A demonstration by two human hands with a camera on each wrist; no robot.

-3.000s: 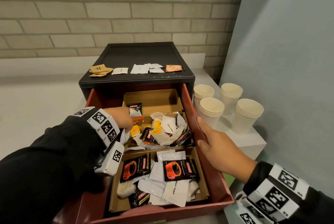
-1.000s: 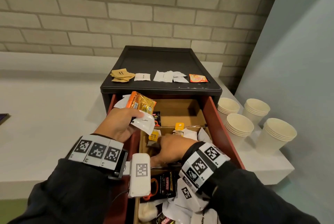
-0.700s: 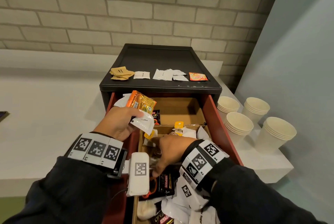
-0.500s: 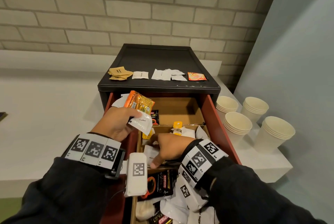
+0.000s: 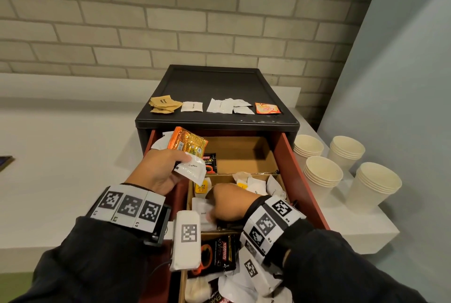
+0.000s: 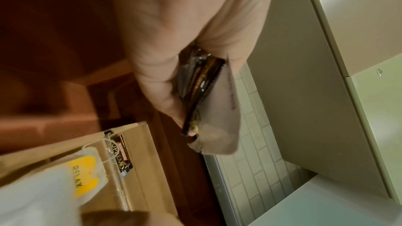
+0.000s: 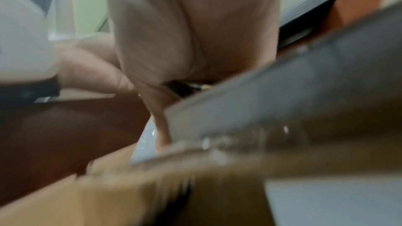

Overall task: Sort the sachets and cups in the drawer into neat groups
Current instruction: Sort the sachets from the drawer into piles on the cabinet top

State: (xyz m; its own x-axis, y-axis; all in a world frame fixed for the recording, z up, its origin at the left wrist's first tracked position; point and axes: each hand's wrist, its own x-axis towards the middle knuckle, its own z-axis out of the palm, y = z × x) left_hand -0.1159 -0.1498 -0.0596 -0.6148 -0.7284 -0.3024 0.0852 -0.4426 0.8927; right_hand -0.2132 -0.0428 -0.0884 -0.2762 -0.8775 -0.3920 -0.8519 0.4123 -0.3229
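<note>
My left hand (image 5: 168, 168) is raised over the drawer's back left corner and grips a bundle of sachets, with an orange sachet (image 5: 188, 142) and a white "Coffee" sachet (image 5: 192, 168) on top. The left wrist view shows dark sachets (image 6: 202, 92) pinched in that bundle. My right hand (image 5: 227, 202) is down in the middle cardboard compartment, fingers curled into the sachet pile by a white sachet (image 5: 202, 210). In the blurred right wrist view it seems to grip a grey sachet (image 7: 282, 92). Paper cup stacks (image 5: 322, 178) stand right of the drawer.
The red drawer (image 5: 300, 180) is pulled out of a black cabinet (image 5: 214, 83). Sorted brown sachets (image 5: 163, 106), white sachets (image 5: 227, 106) and an orange sachet (image 5: 267, 108) lie along its top. The back compartment (image 5: 241, 153) holds one black sachet (image 5: 210, 161). The front compartment holds black coffee sachets (image 5: 219, 254).
My left hand rose out of the drawer with the sachet bundle. My right hand left the drawer's right edge, went into the middle compartment and has shifted slightly among the sachets there.
</note>
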